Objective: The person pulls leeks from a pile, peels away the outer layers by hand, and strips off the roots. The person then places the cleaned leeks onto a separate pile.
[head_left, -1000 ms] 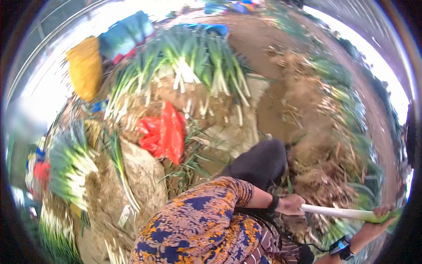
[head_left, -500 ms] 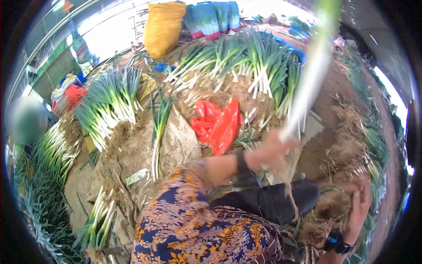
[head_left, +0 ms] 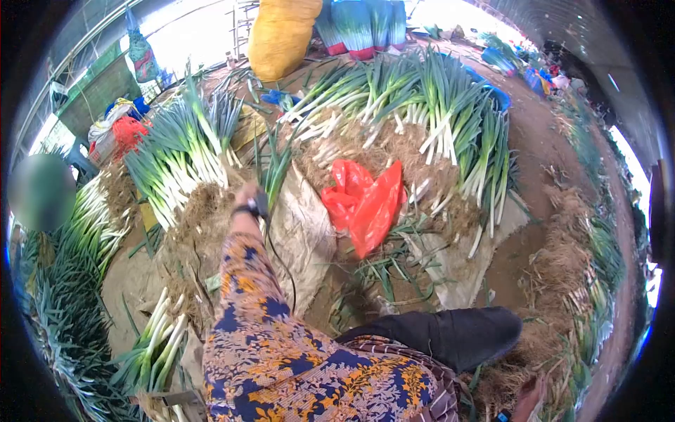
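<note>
My left hand [head_left: 246, 195] reaches out over the left pile, its fingers closed at the root end of a leek [head_left: 205, 125]. That leek lies slanted on top of the other leeks [head_left: 165, 165], white end toward me. My fingers are small and partly blurred. Low at the right edge of my lap, my right hand [head_left: 532, 395] is beside the tangled roots [head_left: 503, 380], partly cut off by the frame; its finger shape and anything in it are unclear.
A wide row of leeks [head_left: 443, 105] fans across the back. A red plastic bag [head_left: 369, 211] lies in the middle. Behind stand a yellow sack [head_left: 281, 39] and bundled leeks [head_left: 358, 28]. Several leeks [head_left: 158, 344] lie at the lower left. My dark-clad leg [head_left: 450, 334] stretches right.
My left hand has swung from the centre right to the left pile, carrying the leek there. My right hand has dropped lower and slightly left. The view has shifted a little.
</note>
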`<state>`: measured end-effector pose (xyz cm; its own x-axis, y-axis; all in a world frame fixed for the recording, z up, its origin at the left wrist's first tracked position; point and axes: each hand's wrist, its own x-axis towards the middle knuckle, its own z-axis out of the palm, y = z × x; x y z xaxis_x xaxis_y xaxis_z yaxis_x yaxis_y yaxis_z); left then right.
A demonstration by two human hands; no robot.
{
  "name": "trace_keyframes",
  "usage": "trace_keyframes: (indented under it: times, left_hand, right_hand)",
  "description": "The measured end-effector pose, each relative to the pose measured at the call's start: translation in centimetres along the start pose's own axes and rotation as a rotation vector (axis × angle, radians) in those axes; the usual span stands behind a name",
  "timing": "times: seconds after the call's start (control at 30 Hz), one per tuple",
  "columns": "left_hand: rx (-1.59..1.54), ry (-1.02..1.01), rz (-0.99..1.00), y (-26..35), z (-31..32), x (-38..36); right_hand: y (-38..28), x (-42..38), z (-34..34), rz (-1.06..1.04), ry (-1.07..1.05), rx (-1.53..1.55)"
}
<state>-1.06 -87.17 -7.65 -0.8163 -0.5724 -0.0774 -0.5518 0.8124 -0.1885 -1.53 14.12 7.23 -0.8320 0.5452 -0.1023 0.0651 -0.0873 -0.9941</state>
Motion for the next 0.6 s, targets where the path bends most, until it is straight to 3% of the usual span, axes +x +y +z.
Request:
trace_keyframes:
  times: [0.03, 0.13, 0.2, 0.27, 0.3, 0.33, 0.37, 0.4, 0.5, 0.53, 0.57, 0.6]
  left_hand:
    - [-0.627, -0.101, -0.332, 1.8, 1.4, -1.1]
    - [-0.728, -0.124, -0.476, 9.5, 7.2, -4.6]
    - [-0.721, -0.152, -0.443, 14.5, 9.3, -4.9]
    - [-0.6, -0.166, -0.155, 20.4, 5.8, -5.2]
    - [-0.498, -0.104, 0.159, 23.1, 2.0, -6.6]
    - [-0.666, 0.222, 0.391, 26.4, 3.2, -6.2]
    - [-0.897, -0.053, 0.333, 30.6, 2.7, -5.0]
    - [-0.989, -0.088, 0.449, 35.1, 2.5, -5.0]
    - [-1.108, 0.213, 1.027, 42.7, -10.4, -10.1]
    - [-1.102, 0.198, 1.161, 46.5, -11.6, -10.6]
    - [-1.278, 0.274, 1.192, 49.1, -16.3, -14.0]
    - [-1.158, -0.008, 1.32, 51.8, -20.1, -16.1]
  right_hand:
    - [0.7, -0.2, -0.7, 0.029, -0.041, 0.013]
    - [1.6, -0.1, -2.7, 0.11, -0.131, 0.034]
    - [2.7, -0.5, -3.1, 0.147, -0.106, 0.044]
    - [3.7, -1.0, -4.1, 0.165, -0.065, 0.053]
    - [4.3, -1.1, -4.7, 0.172, -0.046, 0.047]
    - [4.7, -1.8, -4.7, 0.174, -0.014, 0.053]
    - [4.6, -2.3, -5.3, 0.168, 0.007, 0.05]
    - [4.7, -2.7, -6.1, 0.154, 0.032, 0.048]
    - [3.9, -5.7, -11.1, 0.047, 0.107, -0.099]
    - [3.8, -7.8, -12.4, -0.148, 0.075, -0.546]
    - [3.7, -9.7, -12.8, -0.411, 0.081, -1.207]
    - [3.7, -11.3, -12.7, -0.515, 0.134, -1.519]
